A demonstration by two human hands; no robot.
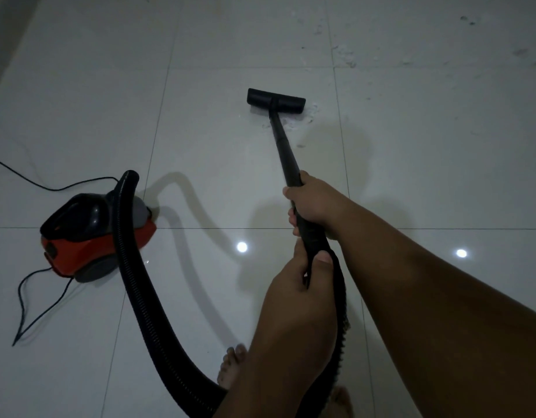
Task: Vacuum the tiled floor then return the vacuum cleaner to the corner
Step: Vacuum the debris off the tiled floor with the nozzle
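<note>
A red and black canister vacuum cleaner [91, 233] sits on the white tiled floor [79, 95] at the left. Its black ribbed hose [140, 300] arches up from the canister and curves down toward my feet. My right hand [313, 206] grips the black wand [283, 146] higher up. My left hand [300, 285] grips the handle end below it. The flat black nozzle [275, 100] rests on the floor ahead, over pale dust [293, 123].
More dust and dirt marks [348, 55] lie on the tiles at the upper right. The black power cord [46, 297] loops across the floor left of the canister. My bare foot [232, 366] stands beside the hose. A wall edge [4, 40] runs along the far left.
</note>
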